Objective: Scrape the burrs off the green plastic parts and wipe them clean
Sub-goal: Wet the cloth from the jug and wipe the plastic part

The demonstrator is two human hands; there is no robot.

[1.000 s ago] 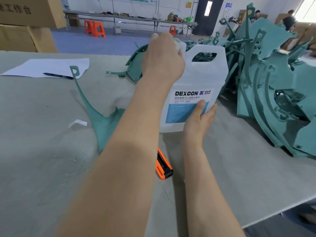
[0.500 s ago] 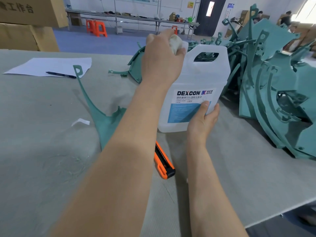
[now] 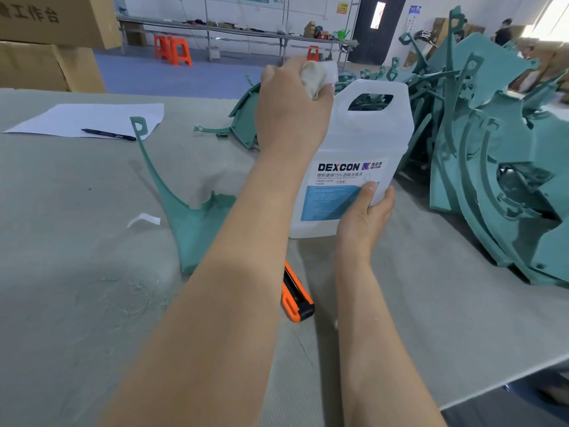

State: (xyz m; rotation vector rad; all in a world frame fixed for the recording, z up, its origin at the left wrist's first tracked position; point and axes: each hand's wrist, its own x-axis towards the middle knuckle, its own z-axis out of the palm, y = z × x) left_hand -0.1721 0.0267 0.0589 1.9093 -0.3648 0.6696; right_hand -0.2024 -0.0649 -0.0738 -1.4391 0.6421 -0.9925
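A white alcohol jug labelled DEXCON stands on the grey table. My left hand grips a whitish cloth and holds it against the jug's top left corner, where the mouth is hidden. My right hand holds the jug's lower right side, thumb on the label. A green plastic part with a long thin arm lies flat on the table left of my left forearm. An orange and black utility knife lies between my forearms.
A big heap of green plastic parts fills the table's right side, with more behind the jug. A sheet of paper with a pen lies far left. Cardboard boxes stand at the back left.
The cloth in my left hand shows more at the jug's top corner. Both hands stay on the jug, which has hardly moved.
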